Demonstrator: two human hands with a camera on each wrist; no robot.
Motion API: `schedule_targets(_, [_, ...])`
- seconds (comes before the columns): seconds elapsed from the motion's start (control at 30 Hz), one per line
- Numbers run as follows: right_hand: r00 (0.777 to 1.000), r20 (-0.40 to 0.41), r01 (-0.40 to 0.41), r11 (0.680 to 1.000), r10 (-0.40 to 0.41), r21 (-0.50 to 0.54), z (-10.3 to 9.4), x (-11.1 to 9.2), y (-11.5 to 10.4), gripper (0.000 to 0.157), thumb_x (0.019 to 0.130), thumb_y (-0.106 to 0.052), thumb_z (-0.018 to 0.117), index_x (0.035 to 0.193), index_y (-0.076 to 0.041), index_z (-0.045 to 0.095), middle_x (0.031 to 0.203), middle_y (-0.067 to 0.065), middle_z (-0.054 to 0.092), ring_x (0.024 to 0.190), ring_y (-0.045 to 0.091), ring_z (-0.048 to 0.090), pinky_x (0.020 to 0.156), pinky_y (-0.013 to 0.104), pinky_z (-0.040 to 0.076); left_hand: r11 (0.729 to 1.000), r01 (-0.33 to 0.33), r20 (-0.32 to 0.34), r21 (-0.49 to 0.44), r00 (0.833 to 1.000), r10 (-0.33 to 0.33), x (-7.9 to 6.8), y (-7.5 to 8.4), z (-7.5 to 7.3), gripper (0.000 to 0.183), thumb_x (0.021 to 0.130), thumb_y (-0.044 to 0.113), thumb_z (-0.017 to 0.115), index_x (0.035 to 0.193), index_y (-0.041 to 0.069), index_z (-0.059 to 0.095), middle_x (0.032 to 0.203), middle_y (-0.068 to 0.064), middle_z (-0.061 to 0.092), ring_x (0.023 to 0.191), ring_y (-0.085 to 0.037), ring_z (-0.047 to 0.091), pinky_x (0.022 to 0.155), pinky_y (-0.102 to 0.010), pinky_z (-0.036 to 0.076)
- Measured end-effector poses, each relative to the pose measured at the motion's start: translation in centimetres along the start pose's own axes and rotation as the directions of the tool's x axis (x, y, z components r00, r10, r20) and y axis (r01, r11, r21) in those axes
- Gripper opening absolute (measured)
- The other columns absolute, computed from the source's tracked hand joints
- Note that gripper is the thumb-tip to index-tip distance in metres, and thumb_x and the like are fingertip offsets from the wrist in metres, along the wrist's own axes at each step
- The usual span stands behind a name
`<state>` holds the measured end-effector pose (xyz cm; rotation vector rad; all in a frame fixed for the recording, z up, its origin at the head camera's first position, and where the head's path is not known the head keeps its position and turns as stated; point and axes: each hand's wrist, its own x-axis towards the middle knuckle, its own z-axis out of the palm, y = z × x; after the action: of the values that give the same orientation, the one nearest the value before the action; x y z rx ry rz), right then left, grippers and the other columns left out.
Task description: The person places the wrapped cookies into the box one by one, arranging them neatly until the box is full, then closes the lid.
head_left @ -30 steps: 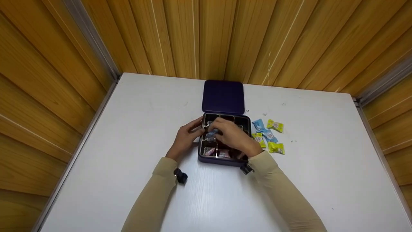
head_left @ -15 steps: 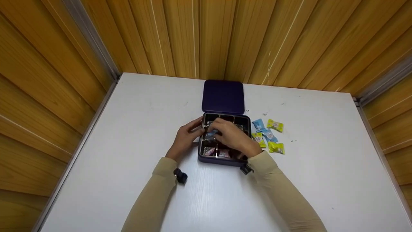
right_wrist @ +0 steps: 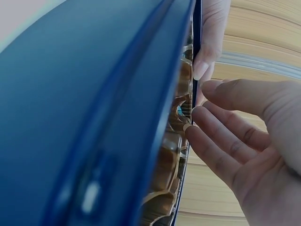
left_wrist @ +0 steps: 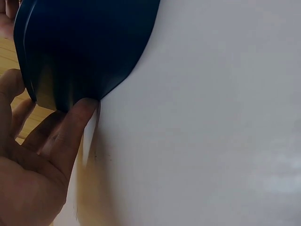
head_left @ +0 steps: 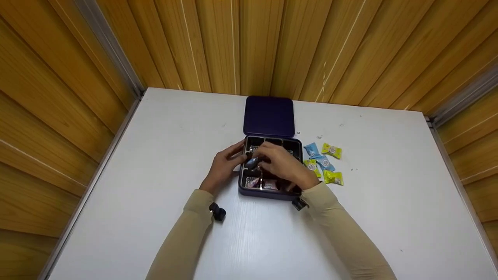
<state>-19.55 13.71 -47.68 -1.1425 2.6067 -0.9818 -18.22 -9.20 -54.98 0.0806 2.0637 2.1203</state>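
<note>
A dark blue box (head_left: pixel 266 193) lies open with a compartmented, brown-looking insert (right_wrist: pixel 165 162). My left hand (head_left: pixel 223 170) holds the box's left side, thumb at the rim; its fingers meet the blue wall in the left wrist view. Over the left middle compartment is my right hand (head_left: pixel 283 163). In the right wrist view its thumb and fingers are apart, fingertips at the insert, with nothing between them. A blue-wrapped candy (head_left: pixel 252 162) sits in that compartment below the fingertips. Pink-wrapped candies (head_left: pixel 270 184) lie in the front compartments. The palm hides several compartments.
A dark blue lid (head_left: pixel 269 116) lies flat behind the box. To the right are loose candies, blue (head_left: pixel 325 163) and yellow-green (head_left: pixel 333 177), on the white table (head_left: pixel 389 186). Wood-patterned walls (head_left: pixel 264 46) stand around the table.
The fingers of my right hand have parted slightly from the blue candy, which now rests lower in the compartment. My left hand stays at the box's side.
</note>
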Motion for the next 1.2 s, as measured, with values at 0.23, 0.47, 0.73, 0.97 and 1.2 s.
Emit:
schedule_targets(0.23, [1.000, -0.026, 0.003, 1.000, -0.002, 0.017, -0.2, -0.5, 0.1, 0.025, 0.099, -0.003, 0.075, 0.125, -0.003, 0.073, 0.120, 0.008, 0.067, 0.111, 0.027, 0.068, 0.096, 0.040, 0.058, 1.000, 0.006, 0.007, -0.018, 1.000, -0.005, -0.1, 0.1, 0.1, 0.055, 0.103, 0.015, 0.072, 0.155, 0.024, 0.059, 0.154, -0.011, 0.057, 0.131, -0.034, 0.062, 0.085, -0.048, 0.064])
schedule_targets(0.47, [0.998, -0.065, 0.011, 1.000, -0.010, 0.014, -0.7, -1.2, 0.3, 0.027, 0.101, -0.013, 0.076, 0.126, -0.002, 0.072, 0.118, 0.013, 0.068, 0.108, 0.032, 0.068, 0.096, 0.046, 0.057, 1.000, -0.001, 0.010, -0.024, 1.000, 0.002, -0.1, 0.2, 0.1, 0.055, 0.103, 0.013, 0.073, 0.155, 0.022, 0.058, 0.154, -0.012, 0.056, 0.131, -0.034, 0.062, 0.086, -0.048, 0.063])
schedule_targets(0.73, [0.995, -0.093, -0.035, 0.999, 0.038, 0.031, -1.4, -2.1, 0.4, 0.029, 0.104, -0.023, 0.073, 0.125, -0.003, 0.072, 0.122, 0.012, 0.068, 0.114, 0.032, 0.067, 0.099, 0.047, 0.056, 1.000, 0.004, 0.012, 0.009, 1.000, -0.004, -0.3, 0.3, 0.1, 0.054, 0.104, 0.016, 0.071, 0.156, 0.024, 0.058, 0.155, -0.009, 0.056, 0.133, -0.034, 0.061, 0.086, -0.047, 0.064])
schedule_targets(0.97, [0.991, -0.129, -0.043, 0.998, 0.048, 0.047, -1.9, -2.9, 0.8, 0.031, 0.103, -0.026, 0.074, 0.127, -0.005, 0.072, 0.126, 0.005, 0.067, 0.117, 0.033, 0.066, 0.099, 0.048, 0.055, 1.000, -0.007, 0.004, 0.025, 1.000, 0.007, -0.2, 0.2, 0.1, 0.054, 0.104, 0.016, 0.072, 0.155, 0.024, 0.059, 0.155, -0.010, 0.057, 0.133, -0.034, 0.061, 0.087, -0.048, 0.063])
schedule_targets(1.2, [0.985, -0.155, -0.067, 0.998, 0.069, 0.019, -2.3, -3.6, 1.2, 0.031, 0.099, -0.017, 0.079, 0.125, -0.002, 0.072, 0.125, 0.010, 0.068, 0.118, 0.034, 0.066, 0.102, 0.047, 0.054, 1.000, -0.014, -0.006, 0.025, 1.000, 0.014, -0.2, 0.1, 0.0, 0.054, 0.103, 0.015, 0.073, 0.154, 0.023, 0.060, 0.154, -0.010, 0.057, 0.132, -0.033, 0.062, 0.086, -0.048, 0.063])
